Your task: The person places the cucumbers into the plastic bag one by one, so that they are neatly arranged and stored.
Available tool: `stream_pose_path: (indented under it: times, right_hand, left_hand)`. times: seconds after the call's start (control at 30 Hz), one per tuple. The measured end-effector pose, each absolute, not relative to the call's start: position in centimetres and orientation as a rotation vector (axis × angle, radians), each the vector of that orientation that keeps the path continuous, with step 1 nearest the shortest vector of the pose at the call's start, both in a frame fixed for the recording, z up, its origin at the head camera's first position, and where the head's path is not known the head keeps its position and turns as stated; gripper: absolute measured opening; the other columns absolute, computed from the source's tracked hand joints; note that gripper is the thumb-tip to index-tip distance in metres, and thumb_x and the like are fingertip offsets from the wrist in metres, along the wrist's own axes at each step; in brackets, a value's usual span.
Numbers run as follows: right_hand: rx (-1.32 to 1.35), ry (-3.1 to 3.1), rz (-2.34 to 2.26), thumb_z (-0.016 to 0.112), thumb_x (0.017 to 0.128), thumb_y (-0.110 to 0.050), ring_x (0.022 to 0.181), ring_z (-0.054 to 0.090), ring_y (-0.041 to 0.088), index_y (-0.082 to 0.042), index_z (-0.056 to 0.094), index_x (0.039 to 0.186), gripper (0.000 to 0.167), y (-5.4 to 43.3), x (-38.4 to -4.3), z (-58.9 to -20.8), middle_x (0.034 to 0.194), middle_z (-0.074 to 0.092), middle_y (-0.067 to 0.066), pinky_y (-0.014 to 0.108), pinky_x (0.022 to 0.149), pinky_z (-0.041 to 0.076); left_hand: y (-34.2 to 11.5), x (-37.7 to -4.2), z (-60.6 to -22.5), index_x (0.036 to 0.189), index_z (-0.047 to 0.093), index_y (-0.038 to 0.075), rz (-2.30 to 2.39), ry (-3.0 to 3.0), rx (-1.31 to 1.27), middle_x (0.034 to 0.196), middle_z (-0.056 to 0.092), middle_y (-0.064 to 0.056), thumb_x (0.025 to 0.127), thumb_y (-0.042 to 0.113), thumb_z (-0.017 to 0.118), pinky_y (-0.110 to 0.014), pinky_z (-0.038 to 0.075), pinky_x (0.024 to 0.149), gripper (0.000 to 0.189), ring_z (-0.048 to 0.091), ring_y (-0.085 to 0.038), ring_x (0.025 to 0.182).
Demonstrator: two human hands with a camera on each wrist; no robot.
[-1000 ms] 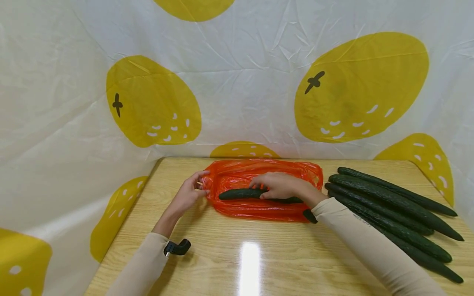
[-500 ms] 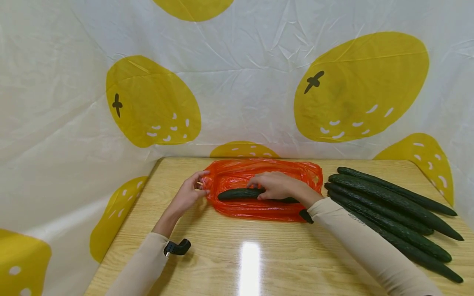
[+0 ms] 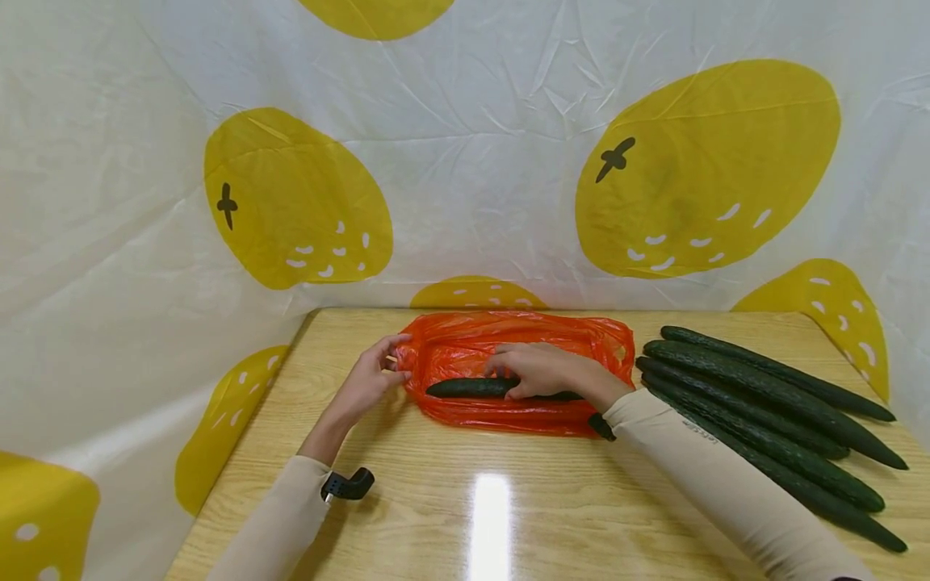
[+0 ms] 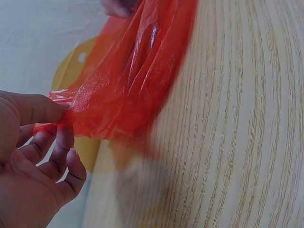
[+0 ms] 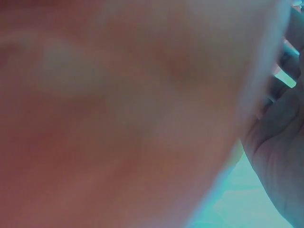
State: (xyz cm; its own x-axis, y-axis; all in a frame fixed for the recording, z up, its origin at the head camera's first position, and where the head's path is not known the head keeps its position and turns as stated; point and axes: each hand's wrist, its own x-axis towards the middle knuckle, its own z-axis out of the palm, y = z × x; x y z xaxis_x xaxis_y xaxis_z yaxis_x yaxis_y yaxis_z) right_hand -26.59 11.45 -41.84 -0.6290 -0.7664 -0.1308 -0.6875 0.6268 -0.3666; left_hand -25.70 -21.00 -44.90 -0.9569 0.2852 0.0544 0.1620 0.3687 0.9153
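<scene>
A red plastic bag lies spread on the table, its mouth facing up. My left hand is at the bag's left end; in the left wrist view, thumb and forefinger pinch the thin red film while the other fingers are loosely bent. Over the bag, my right hand grips a long dark green cucumber, thumb on the near side, fingers on the far side. The cucumber lies lengthwise within the bag's opening, its middle covered by the hand. In the right wrist view a blurred reddish surface hides most, with part of the right hand at the edge.
Several more cucumbers lie side by side on the right of the wooden table, partly behind the right forearm. A white curtain with yellow fruit prints hangs behind and at the left. A black device sits on the left wrist.
The right hand and the cucumber in its grip have shifted slightly left inside the bag. The left hand has stayed in place at the bag's end.
</scene>
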Motion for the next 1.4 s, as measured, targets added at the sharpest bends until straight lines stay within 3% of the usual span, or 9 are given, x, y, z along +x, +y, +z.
stream_pose_path:
  times: [0.23, 0.6, 0.87, 1.17, 1.4]
  right_hand:
    - [-1.193, 2.529, -0.407, 0.079, 0.09, -0.024, 0.095, 0.062, 0.013, -0.019, 0.067, 0.128, 0.04, 11.8, -26.9, -42.1, 0.112, 0.068, -0.004, 0.037, 0.085, 0.053]
    - [-1.136, 2.389, -0.428, 0.075, 0.092, -0.018, 0.104, 0.065, 0.015, -0.021, 0.065, 0.134, 0.042, 12.1, -26.9, -41.8, 0.115, 0.068, -0.006, 0.036, 0.091, 0.053]
    - [-1.131, 2.443, -0.337, 0.076, 0.092, -0.026, 0.098, 0.063, 0.009, -0.025, 0.062, 0.132, 0.042, 11.8, -26.5, -41.8, 0.105, 0.065, -0.013, 0.033, 0.086, 0.052]
    - [-1.143, 2.421, -0.434, 0.078, 0.091, -0.023, 0.095, 0.064, 0.012, -0.022, 0.067, 0.123, 0.035, 11.9, -26.6, -41.9, 0.104, 0.067, -0.01, 0.032, 0.084, 0.052]
    - [-1.172, 2.358, -0.555, 0.074, 0.094, -0.019, 0.097, 0.066, 0.012, -0.014, 0.069, 0.125, 0.032, 13.3, -26.6, -41.4, 0.11, 0.071, -0.004, 0.036, 0.089, 0.054]
  left_hand:
    - [-21.0, -25.7, -44.8, 0.146, 0.05, 0.006, 1.661, 2.487, 0.4, 0.113, 0.052, -0.018, 0.089, -0.01, 0.066, -0.039, 0.052, 0.076, 0.061, 0.054, -0.029, 0.093]
    - [-21.0, -25.8, -44.7, 0.147, 0.05, 0.005, 1.664, 2.477, 0.386, 0.113, 0.053, -0.017, 0.089, -0.01, 0.066, -0.038, 0.052, 0.075, 0.062, 0.054, -0.027, 0.093]
    - [-20.9, -25.8, -44.7, 0.145, 0.051, 0.004, 1.678, 2.485, 0.426, 0.112, 0.054, -0.018, 0.088, -0.011, 0.066, -0.028, 0.051, 0.072, 0.061, 0.055, -0.026, 0.092]
    - [-20.8, -25.8, -44.6, 0.145, 0.05, 0.003, 1.68, 2.484, 0.432, 0.112, 0.054, -0.018, 0.087, -0.012, 0.065, -0.025, 0.05, 0.07, 0.062, 0.056, -0.027, 0.092]
    - [-20.8, -25.7, -44.6, 0.145, 0.051, 0.005, 1.685, 2.48, 0.417, 0.113, 0.055, -0.019, 0.088, -0.01, 0.066, -0.027, 0.05, 0.071, 0.061, 0.055, -0.027, 0.092]
